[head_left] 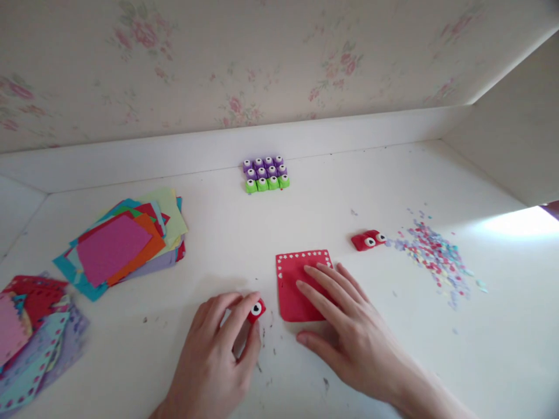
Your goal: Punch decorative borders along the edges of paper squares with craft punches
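Under fingers (323,301), red card (295,302) lengthwise wallward

No readable text or numbers — only pictograms.
Dark symbols on white buttons: red punch (257,309) — heart-like mark; red pair (369,240), purple punches (262,173) and green punches (262,184) — one mark per button, too small to identify.

Soft light (white glare (519,227) far right)

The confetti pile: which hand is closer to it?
Right. The right hand rests on the red card, left of the confetti pile; the left hand is farther left, holding a red punch.
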A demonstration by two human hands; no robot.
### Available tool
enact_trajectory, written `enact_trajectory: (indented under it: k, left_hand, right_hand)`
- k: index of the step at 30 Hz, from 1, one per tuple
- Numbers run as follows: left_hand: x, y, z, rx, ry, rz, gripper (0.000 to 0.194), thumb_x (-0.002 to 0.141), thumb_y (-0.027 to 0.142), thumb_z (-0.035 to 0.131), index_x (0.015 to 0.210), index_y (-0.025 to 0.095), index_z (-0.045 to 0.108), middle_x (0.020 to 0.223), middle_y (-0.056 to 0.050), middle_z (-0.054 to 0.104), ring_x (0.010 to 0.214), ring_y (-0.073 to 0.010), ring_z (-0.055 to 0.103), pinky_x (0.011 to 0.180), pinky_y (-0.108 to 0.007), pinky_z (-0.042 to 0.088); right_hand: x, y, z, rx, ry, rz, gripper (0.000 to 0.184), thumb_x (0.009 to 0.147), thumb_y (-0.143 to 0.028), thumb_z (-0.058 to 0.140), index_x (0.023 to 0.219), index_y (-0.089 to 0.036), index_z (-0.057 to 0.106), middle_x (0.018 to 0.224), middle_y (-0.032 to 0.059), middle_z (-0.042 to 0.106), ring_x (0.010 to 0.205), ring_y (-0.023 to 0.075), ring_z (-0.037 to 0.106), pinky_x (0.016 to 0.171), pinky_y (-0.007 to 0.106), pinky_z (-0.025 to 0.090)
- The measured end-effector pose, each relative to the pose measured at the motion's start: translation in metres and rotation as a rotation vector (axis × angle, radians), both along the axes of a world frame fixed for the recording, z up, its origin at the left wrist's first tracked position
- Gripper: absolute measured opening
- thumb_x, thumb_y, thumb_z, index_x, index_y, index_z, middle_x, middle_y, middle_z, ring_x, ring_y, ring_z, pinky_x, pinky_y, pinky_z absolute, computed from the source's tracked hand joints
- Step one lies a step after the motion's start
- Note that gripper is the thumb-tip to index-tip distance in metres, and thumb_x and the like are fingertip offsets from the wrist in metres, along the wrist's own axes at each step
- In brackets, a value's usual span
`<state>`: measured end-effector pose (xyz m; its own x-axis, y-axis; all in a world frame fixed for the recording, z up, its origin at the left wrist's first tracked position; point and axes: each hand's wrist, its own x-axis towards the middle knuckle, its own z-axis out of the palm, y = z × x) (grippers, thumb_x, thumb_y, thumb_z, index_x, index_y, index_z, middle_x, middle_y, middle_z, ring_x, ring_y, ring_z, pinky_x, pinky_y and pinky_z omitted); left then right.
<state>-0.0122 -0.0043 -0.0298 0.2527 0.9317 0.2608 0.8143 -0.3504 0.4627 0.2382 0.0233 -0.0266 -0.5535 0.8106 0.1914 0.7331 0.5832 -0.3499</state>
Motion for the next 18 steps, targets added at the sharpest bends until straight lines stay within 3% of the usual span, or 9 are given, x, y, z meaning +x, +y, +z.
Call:
enact_trajectory:
  k: [2,5,8,10,12,14,16,18]
  left_hand:
    - [0.0,0.001,-0.002,0.026,0.011,0.061,0.034,0.091,0.021,0.057,0.124,0.021,0.056,0.111,-0.01,0.058,0.101,-0.0232,0.057,0.087,-0.038,0.049]
    - [-0.001,0.003,-0.002,0.091,-0.014,0.145,0.037,0.09,0.022,0.059,0.127,0.018,0.055,0.115,-0.013,0.055,0.107,-0.0253,0.056,0.093,-0.041,0.048]
    - [0.0,-0.003,0.003,0.172,-0.084,0.118,0.037,0.088,0.019,0.061,0.125,0.02,0.058,0.113,-0.011,0.058,0.105,-0.0244,0.057,0.094,-0.041,0.047]
    - [0.005,-0.013,0.008,0.136,-0.216,0.069,0.027,0.089,0.018,0.06,0.115,0.023,0.064,0.105,-0.008,0.063,0.097,-0.0215,0.061,0.088,-0.036,0.05]
    - [0.014,-0.025,0.014,-0.098,-0.426,0.084,0.016,0.091,0.025,0.058,0.103,0.022,0.068,0.088,-0.005,0.065,0.078,-0.0177,0.063,0.071,-0.029,0.052]
    - [0.027,-0.035,0.02,-0.498,-0.683,0.189,0.026,0.091,0.041,0.057,0.096,0.019,0.069,0.073,-0.004,0.064,0.059,-0.0151,0.06,0.049,-0.024,0.047]
    - [0.039,-0.04,0.024,-0.812,-0.944,0.291,0.043,0.086,0.056,0.06,0.1,0.017,0.07,0.083,-0.007,0.068,0.06,-0.0161,0.062,0.044,-0.024,0.047]
    - [0.047,-0.04,0.029,-0.932,-1.163,0.362,0.05,0.081,0.06,0.064,0.104,0.016,0.071,0.101,-0.011,0.07,0.072,-0.0186,0.067,0.054,-0.026,0.054]
  right_hand:
    - [-0.003,-0.002,0.002,-0.012,-0.034,0.021,0.058,0.09,-0.048,0.061,0.139,-0.02,0.051,0.147,0.0118,0.048,0.136,0.0346,0.042,0.113,0.064,0.03]
    - [-0.008,-0.005,0.003,0.019,0.018,0.018,0.037,0.093,-0.04,0.06,0.126,-0.024,0.062,0.136,0.0074,0.059,0.129,0.0319,0.051,0.113,0.064,0.031]
    - [-0.011,-0.006,0.004,0.093,0.133,0.067,0.021,0.095,-0.023,0.057,0.113,-0.023,0.068,0.118,0.0045,0.071,0.116,0.026,0.062,0.111,0.057,0.037]
    - [-0.011,-0.006,0.006,0.151,0.195,0.109,0.019,0.094,-0.015,0.057,0.109,-0.019,0.069,0.108,0.0046,0.074,0.104,0.0217,0.067,0.109,0.052,0.042]
    - [-0.01,-0.007,0.009,0.223,0.245,0.115,0.019,0.092,-0.011,0.059,0.107,-0.017,0.068,0.106,0.0061,0.074,0.097,0.0192,0.069,0.106,0.048,0.046]
    - [-0.008,-0.009,0.014,0.305,0.284,0.111,0.021,0.089,-0.008,0.063,0.108,-0.015,0.068,0.107,0.0077,0.073,0.098,0.0189,0.068,0.104,0.046,0.048]
    - [-0.006,-0.013,0.019,0.379,0.309,0.134,0.024,0.087,-0.006,0.064,0.11,-0.013,0.067,0.109,0.009,0.073,0.101,0.0198,0.068,0.103,0.045,0.049]
    - [-0.006,-0.017,0.023,0.429,0.32,0.198,0.024,0.087,-0.005,0.063,0.11,-0.012,0.067,0.111,0.0093,0.073,0.104,0.0207,0.067,0.103,0.044,0.049]
